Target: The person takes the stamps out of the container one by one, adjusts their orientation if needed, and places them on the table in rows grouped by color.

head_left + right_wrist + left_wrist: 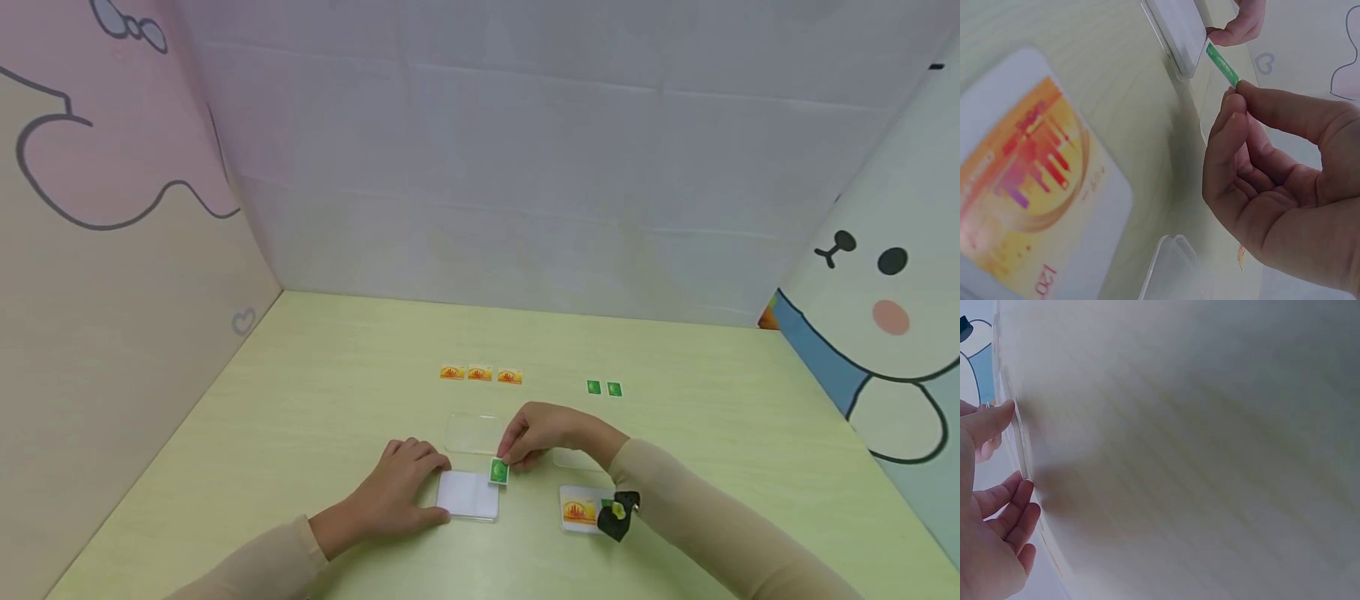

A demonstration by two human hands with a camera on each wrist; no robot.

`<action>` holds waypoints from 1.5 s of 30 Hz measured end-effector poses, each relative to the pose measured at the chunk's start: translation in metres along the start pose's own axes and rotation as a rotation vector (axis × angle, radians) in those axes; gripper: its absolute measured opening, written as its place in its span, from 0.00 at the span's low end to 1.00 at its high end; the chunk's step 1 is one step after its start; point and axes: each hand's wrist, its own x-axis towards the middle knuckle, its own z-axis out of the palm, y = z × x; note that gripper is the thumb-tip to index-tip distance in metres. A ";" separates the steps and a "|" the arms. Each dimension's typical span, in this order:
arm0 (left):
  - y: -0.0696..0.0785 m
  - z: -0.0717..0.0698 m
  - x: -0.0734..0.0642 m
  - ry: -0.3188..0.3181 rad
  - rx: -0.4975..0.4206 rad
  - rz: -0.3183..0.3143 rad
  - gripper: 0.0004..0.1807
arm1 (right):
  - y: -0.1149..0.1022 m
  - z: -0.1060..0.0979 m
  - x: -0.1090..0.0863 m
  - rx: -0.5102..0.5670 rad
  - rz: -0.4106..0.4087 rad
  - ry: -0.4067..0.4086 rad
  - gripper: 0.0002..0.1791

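Note:
My right hand (538,432) pinches a small green stamp (498,471) with a white border between thumb and fingertips. In the head view the stamp overlaps the upper right corner of a shallow clear case with a white face (467,497); the right wrist view shows the green stamp (1222,64) tilted near the case's corner. My left hand (405,486) holds that case at its left side, thumb at the near corner and fingers at the far corner. In the left wrist view, the left hand's fingertips (1027,486) meet the thin edge.
Right of the white case lies a second case (578,527) bearing an orange picture stamp and a green one, partly behind my sleeve. Clear lids (471,433) lie beyond the cases. Farther back are three orange stamps (480,372) and two green stamps (594,387). Printed walls surround the table.

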 end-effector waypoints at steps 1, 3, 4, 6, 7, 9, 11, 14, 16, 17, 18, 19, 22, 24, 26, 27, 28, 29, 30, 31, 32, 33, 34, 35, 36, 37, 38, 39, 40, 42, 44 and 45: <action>0.000 0.000 0.000 -0.001 0.000 -0.001 0.26 | 0.000 0.000 0.000 0.003 -0.002 -0.001 0.05; 0.000 0.000 0.000 -0.001 0.003 -0.002 0.26 | 0.001 -0.001 0.000 0.010 -0.004 -0.004 0.05; 0.000 0.000 0.000 -0.001 0.006 -0.001 0.26 | 0.001 -0.001 -0.001 0.013 -0.005 -0.006 0.05; -0.001 0.000 0.000 0.001 0.010 0.002 0.26 | 0.002 -0.001 -0.001 0.020 -0.006 -0.011 0.06; -0.001 0.000 0.000 0.002 0.012 0.004 0.26 | 0.002 -0.001 -0.001 0.023 -0.008 -0.013 0.06; -0.001 0.001 0.000 0.004 0.016 0.007 0.26 | 0.002 -0.002 -0.001 0.029 -0.010 -0.016 0.06; 0.000 0.000 0.000 0.007 0.016 0.007 0.26 | 0.003 -0.003 -0.001 0.034 -0.012 -0.020 0.06; 0.000 0.000 0.000 0.008 0.015 0.006 0.26 | 0.004 -0.005 -0.001 0.047 -0.013 -0.027 0.06; 0.000 0.000 0.000 0.010 0.015 0.007 0.26 | 0.006 -0.007 -0.001 0.056 -0.012 -0.035 0.07; 0.000 0.000 0.000 0.010 0.014 0.007 0.26 | 0.006 -0.007 -0.001 0.062 -0.013 -0.038 0.07; 0.000 0.000 0.000 0.010 0.014 0.008 0.26 | 0.007 -0.007 0.000 0.067 -0.014 -0.041 0.07; 0.000 0.000 0.000 0.009 0.015 0.008 0.26 | 0.007 -0.008 0.000 0.069 -0.014 -0.044 0.07; 0.000 0.000 0.000 0.007 0.018 0.008 0.26 | 0.009 -0.009 0.000 0.074 -0.017 -0.050 0.08; 0.000 0.000 0.000 0.005 0.020 0.006 0.26 | 0.009 -0.010 0.000 0.076 -0.018 -0.051 0.08; 0.000 0.000 0.000 0.001 0.021 0.005 0.26 | 0.010 -0.011 0.000 0.080 -0.019 -0.051 0.08; 0.000 0.000 0.000 0.000 0.021 0.004 0.26 | 0.009 -0.012 0.000 0.083 -0.019 -0.050 0.08; 0.000 0.000 0.000 -0.002 0.020 0.004 0.26 | 0.009 -0.013 0.000 0.085 -0.019 -0.050 0.08; 0.000 0.000 0.000 -0.003 0.020 0.004 0.26 | 0.009 -0.013 0.000 0.084 -0.018 -0.050 0.08; 0.000 0.000 0.000 -0.005 0.021 0.004 0.26 | 0.010 -0.014 0.000 0.082 -0.016 -0.051 0.08; 0.000 0.000 0.000 -0.006 0.021 0.004 0.26 | 0.010 -0.015 0.000 0.080 -0.014 -0.053 0.08; 0.000 0.000 0.000 -0.006 0.021 0.004 0.26 | 0.010 -0.016 0.000 0.079 -0.010 -0.054 0.08; 0.000 0.000 0.000 -0.006 0.020 0.002 0.26 | 0.010 -0.017 0.000 0.077 -0.007 -0.054 0.08; 0.000 0.000 0.000 -0.006 0.019 0.002 0.26 | 0.010 -0.017 0.000 0.074 -0.003 -0.056 0.07; 0.000 0.000 0.000 -0.006 0.018 0.001 0.26 | 0.011 -0.018 0.000 0.069 0.001 -0.058 0.07; 0.000 0.000 0.000 -0.006 0.017 0.001 0.26 | 0.011 -0.019 0.000 0.065 0.005 -0.060 0.07; 0.001 -0.001 0.000 -0.006 0.016 0.000 0.26 | 0.011 -0.020 0.000 0.062 0.009 -0.063 0.07; 0.001 -0.001 0.000 -0.006 0.014 0.000 0.26 | 0.011 -0.021 0.000 0.059 0.012 -0.065 0.07; 0.001 -0.001 0.000 -0.006 0.012 0.000 0.26 | 0.012 -0.022 0.000 0.057 0.014 -0.068 0.07; 0.001 -0.001 0.000 -0.006 0.011 0.000 0.26 | 0.012 -0.023 0.000 0.055 0.015 -0.073 0.07; 0.001 -0.001 0.000 -0.005 0.009 0.000 0.26 | 0.013 -0.025 0.000 0.052 0.015 -0.081 0.07; 0.000 -0.001 0.000 -0.003 0.009 0.001 0.26 | 0.014 -0.027 0.000 0.051 0.012 -0.092 0.07; 0.000 -0.001 0.000 -0.002 0.011 0.001 0.26 | 0.015 -0.028 0.001 0.049 0.011 -0.101 0.07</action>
